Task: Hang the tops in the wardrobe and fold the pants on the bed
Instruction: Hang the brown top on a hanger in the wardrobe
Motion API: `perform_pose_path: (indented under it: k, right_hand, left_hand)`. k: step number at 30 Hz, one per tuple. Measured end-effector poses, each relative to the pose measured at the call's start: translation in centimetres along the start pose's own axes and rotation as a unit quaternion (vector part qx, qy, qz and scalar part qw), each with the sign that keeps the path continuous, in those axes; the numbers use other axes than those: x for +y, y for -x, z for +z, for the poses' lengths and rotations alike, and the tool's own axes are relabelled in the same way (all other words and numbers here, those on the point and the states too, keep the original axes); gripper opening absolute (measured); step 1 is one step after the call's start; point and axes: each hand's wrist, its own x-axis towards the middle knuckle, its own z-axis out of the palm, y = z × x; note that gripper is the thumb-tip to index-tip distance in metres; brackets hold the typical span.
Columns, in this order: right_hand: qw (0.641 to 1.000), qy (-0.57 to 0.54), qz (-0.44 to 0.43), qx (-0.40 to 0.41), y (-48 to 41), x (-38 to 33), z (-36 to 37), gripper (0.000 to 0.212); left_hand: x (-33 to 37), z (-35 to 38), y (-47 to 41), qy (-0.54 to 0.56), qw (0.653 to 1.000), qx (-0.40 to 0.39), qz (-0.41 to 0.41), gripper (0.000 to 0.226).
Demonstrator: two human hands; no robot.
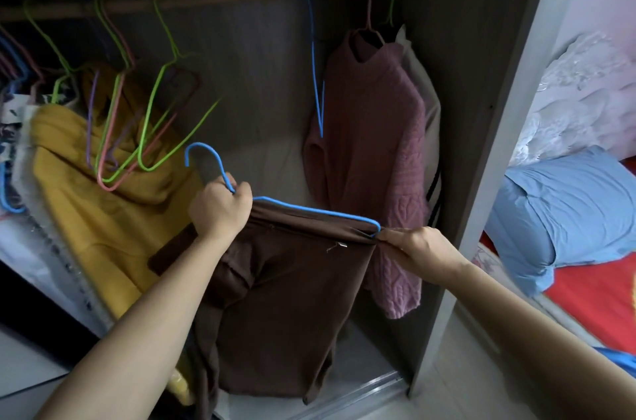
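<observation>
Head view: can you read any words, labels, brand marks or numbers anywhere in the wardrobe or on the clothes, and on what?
No text can be read in this view.
On the brown top, a small pale tag near the shoulder seam: too small to read.
On the blue hanger, the pink sweater and the yellow garment: no print visible.

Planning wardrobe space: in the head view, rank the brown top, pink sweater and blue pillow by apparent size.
1. brown top, though nearest the camera
2. pink sweater, close behind
3. blue pillow, partly cropped
</observation>
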Motion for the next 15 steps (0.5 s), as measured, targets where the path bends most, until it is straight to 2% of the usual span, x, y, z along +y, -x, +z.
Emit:
perform_pose_path:
  k: [4,6,9,11,14,15]
  right_hand:
    - [1.0,0.004,-0.003,0.017,-0.7,-0.4,-1.1,0.024]
    - [1.0,-0.001,0.008,0.022,-1.5,-1.2,-1.5,0.025]
    - [0.999,-0.033,0.011,0.04,-3.9,-3.5,-1.7,0.028]
    - [0.998,-0.063,0.0,0.017,-5.5,-5.1,-1.6,0.027]
    - [0.99,-0.123,0.008,-0.068,-6.0,-6.4,-1.2,0.035]
    - [0.987,-0.144,0.012,-0.069,-5.9,-6.5,-1.1,0.038]
  left_hand:
    - [-0.9,-0.5,0.3,-0.086,0.993,-0.017,0.081,0.028]
    - [-0.6,-0.2,0.9,-0.113,0.987,-0.022,0.114,0.037]
    - [1.2,0.7,2.3,-0.086,0.983,-0.059,0.152,0.043]
    - [2.3,0.7,2.5,-0.034,0.985,-0.084,0.144,0.056]
    - [2.7,0.3,1.9,0.056,0.987,-0.129,0.072,0.073]
    - [2.7,0.1,1.8,0.087,0.984,-0.148,0.054,0.075]
